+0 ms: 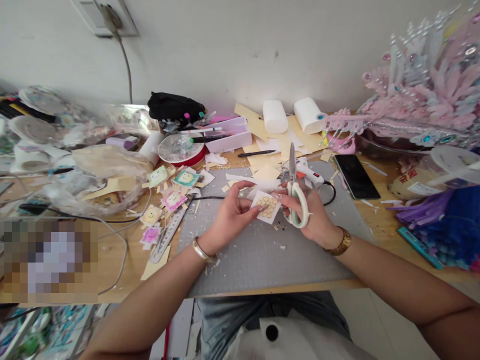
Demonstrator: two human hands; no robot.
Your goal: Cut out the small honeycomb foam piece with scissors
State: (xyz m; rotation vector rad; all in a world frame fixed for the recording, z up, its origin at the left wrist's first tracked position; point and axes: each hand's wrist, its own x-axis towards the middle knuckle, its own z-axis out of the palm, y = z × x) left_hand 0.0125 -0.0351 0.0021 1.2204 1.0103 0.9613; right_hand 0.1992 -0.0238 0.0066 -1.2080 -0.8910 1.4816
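Between thumb and fingers, my left hand (229, 217) pinches a small white paper card (267, 208) with a pattern of yellow rounded shapes on it. My right hand (317, 215) is closed around white-handled scissors (298, 205), whose blades point up and away from me. Its fingertips also meet the card's upper right corner. Just behind the card is a strip of white paper (243, 179). Both hands are above a grey cutting mat (232, 270) scattered with paper scraps.
Several small painted face cards (174, 198) and a metal ruler (170, 235) lie left of the mat. Behind are a glue gun (309, 171), a black pen (257, 153) and a lilac box (230, 137). A phone (356, 176) and pink beaded decorations (412, 110) occupy the right.
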